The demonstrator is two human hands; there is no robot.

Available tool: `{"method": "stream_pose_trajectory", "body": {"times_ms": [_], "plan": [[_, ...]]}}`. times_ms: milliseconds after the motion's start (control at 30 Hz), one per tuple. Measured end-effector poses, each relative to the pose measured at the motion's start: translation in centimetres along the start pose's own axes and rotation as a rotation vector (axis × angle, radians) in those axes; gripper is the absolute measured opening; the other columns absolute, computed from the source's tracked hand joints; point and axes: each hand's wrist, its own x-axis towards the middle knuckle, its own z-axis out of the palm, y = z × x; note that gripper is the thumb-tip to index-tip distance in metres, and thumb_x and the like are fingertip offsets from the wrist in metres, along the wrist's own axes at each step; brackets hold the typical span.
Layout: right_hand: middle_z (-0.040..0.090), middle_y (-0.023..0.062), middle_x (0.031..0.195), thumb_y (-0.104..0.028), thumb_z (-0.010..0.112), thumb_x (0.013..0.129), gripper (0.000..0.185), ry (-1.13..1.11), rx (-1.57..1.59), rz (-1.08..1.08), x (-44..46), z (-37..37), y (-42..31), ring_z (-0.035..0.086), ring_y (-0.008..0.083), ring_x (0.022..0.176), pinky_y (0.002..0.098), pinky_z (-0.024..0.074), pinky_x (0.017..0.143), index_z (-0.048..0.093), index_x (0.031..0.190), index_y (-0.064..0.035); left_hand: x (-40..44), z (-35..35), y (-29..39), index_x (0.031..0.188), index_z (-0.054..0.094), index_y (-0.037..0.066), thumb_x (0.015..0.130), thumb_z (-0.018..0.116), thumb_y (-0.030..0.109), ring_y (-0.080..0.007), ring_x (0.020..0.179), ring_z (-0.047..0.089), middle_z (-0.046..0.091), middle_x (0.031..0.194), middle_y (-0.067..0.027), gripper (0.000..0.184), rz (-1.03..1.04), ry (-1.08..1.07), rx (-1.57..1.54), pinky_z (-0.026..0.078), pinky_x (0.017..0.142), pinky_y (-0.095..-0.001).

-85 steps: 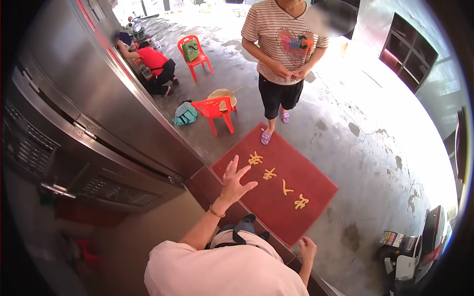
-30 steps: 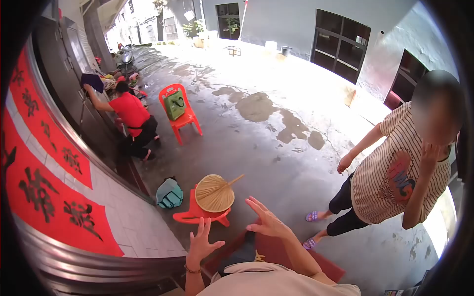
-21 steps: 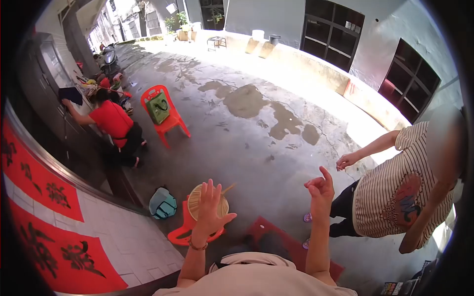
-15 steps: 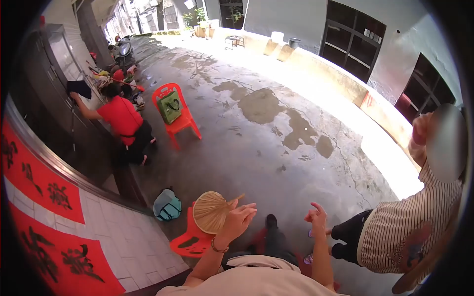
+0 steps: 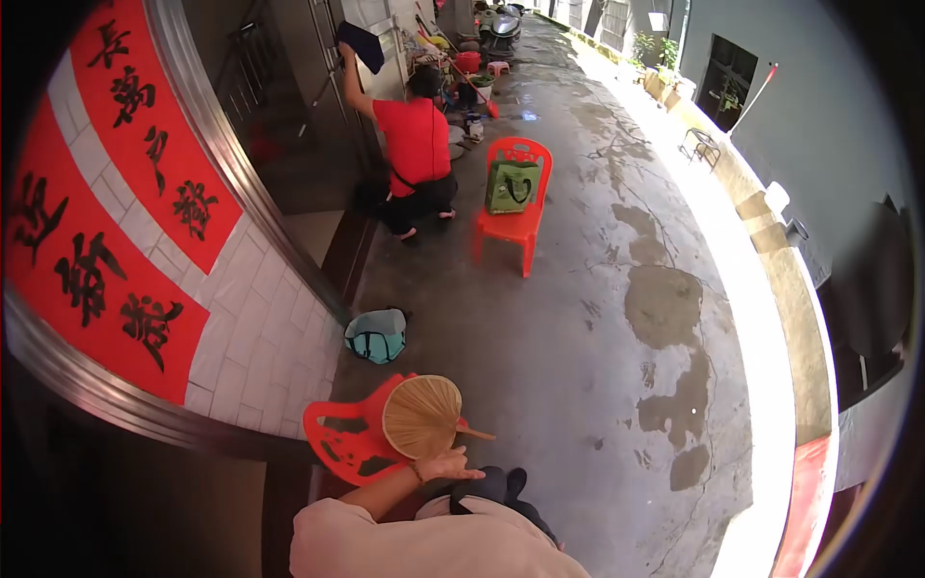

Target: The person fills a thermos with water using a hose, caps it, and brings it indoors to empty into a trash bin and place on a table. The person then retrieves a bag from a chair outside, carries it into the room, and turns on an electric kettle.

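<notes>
My left hand [image 5: 450, 465], with a bracelet at the wrist, is just below a round palm-leaf hand fan [image 5: 422, 416], apart from its handle as far as I can see. Its fingers are stretched out to the right and look empty. The fan lies on a red plastic chair [image 5: 337, 441] beside me, its handle pointing right. I cannot see my right hand.
A teal bag [image 5: 377, 335] stands on the floor by the wall. Farther on, a green bag [image 5: 512, 186] sits on another red chair [image 5: 511, 226]. A person in a red shirt [image 5: 414, 140] crouches at the door, holding a dark cloth [image 5: 361, 46].
My view has swung right and tilted, so the scene sits differently. My right hand and the person in the striped shirt have left view. My left hand has lowered beneath the fan's handle.
</notes>
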Motion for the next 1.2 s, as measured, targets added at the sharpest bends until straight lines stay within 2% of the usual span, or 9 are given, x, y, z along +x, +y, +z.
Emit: {"method": "stream_pose_trajectory", "body": {"times_ms": [100,300,400,567,733,833,967,1000,1200], "plan": [[0.035,0.0160,0.135,-0.047,0.054,0.082,0.072,-0.105,-0.042,0.020,1.7,-3.6,-4.7,0.037,0.0327,0.122,0.0441,0.0360,0.093,0.026,0.137,-0.0116,-0.8,-0.9,2.9,0.094,0.065,-0.002,0.076,0.024,0.077,-0.0398,0.113,0.046,0.052,0.116,-0.0247,0.091,-0.239,-0.251,-0.270,0.030,0.097,-0.0483],[0.025,0.0154,0.142,-0.056,0.054,0.078,0.084,-0.670,0.424,-0.104,-2.3,-10.7,-25.6,0.036,0.0390,0.122,0.0534,0.0389,0.089,0.011,0.142,-0.0208,7.1,-0.8,1.2,0.087,0.067,0.004,0.080,0.044,0.054,-0.0366,0.090,0.059,0.062,0.090,-0.0217,0.056,-0.055,0.015,-0.194,0.045,0.074,-0.0468],[0.032,0.0150,0.138,-0.049,0.057,0.080,0.077,-0.349,0.245,-0.401,2.9,-13.0,-35.5,0.047,0.0313,0.112,0.0443,0.0453,0.079,0.021,0.140,-0.0180,13.3,-1.5,-0.1,0.078,0.065,0.005,0.075,0.054,0.037,-0.0359,0.080,0.061,0.062,0.078,-0.0216,0.035,-0.007,0.149,-0.217,0.045,0.066,-0.0467],[0.044,0.0132,0.130,-0.040,0.057,0.082,0.063,-0.290,0.172,-0.621,6.9,-14.0,-49.0,0.052,0.0254,0.106,0.0377,0.0460,0.077,0.035,0.135,-0.0141,15.7,-12.7,3.1,0.075,0.064,0.005,0.073,0.056,0.030,-0.0334,0.094,0.058,0.059,0.104,-0.0198,0.027,0.009,0.438,-0.292,0.046,0.075,-0.0436],[0.060,0.0154,0.109,-0.038,0.058,0.078,0.058,-0.200,-1.078,-0.627,18.8,-16.0,-50.7,0.057,0.0224,0.097,0.0336,0.0464,0.079,0.045,0.128,-0.0113,17.6,-22.2,3.7,0.090,0.066,0.008,0.075,0.057,0.031,-0.0307,0.106,0.053,0.043,0.131,-0.0157,0.029,-0.111,0.687,-0.368,0.044,0.085,-0.0428],[0.055,0.0201,0.115,-0.045,0.058,0.077,0.058,-0.177,-1.059,-0.547,21.9,-16.3,-50.0,0.052,0.0341,0.109,0.0406,0.0418,0.090,0.049,0.124,-0.0117,18.8,-25.8,2.6,0.098,0.064,0.009,0.077,0.056,0.029,-0.0317,0.106,0.053,0.043,0.130,-0.0159,0.031,-0.242,0.851,-0.410,0.044,0.086,-0.0417],[0.047,0.0144,0.129,-0.049,0.056,0.079,0.064,-0.326,-0.598,-0.063,17.6,-12.4,-54.2,0.042,0.0270,0.121,0.0354,0.0387,0.094,0.046,0.126,-0.0080,19.1,-26.2,-0.9,0.089,0.067,0.007,0.080,0.055,0.029,-0.0293,0.098,0.057,0.052,0.120,-0.0158,0.026,-0.314,1.074,-0.457,0.046,0.082,-0.0382],[0.043,0.0109,0.133,-0.050,0.054,0.080,0.067,-0.639,-0.724,-0.733,25.8,-14.3,-49.7,0.040,0.0254,0.122,0.0356,0.0393,0.094,0.041,0.131,-0.0075,19.1,-25.9,-1.0,0.086,0.067,0.007,0.080,0.055,0.029,-0.0284,0.094,0.059,0.056,0.115,-0.0154,0.026,-0.361,1.132,-0.470,0.047,0.080,-0.0370],[0.052,0.0126,0.122,-0.034,0.052,0.084,0.052,-0.733,-0.858,-0.168,21.0,-9.9,-69.6,0.055,0.0242,0.102,0.0381,0.0480,0.074,0.043,0.130,-0.0109,16.9,-23.4,2.4,0.085,0.066,0.005,0.080,0.056,0.032,-0.0266,0.091,0.060,0.060,0.106,-0.0144,0.030,-0.746,1.165,-0.684,0.048,0.075,-0.0385]]}}
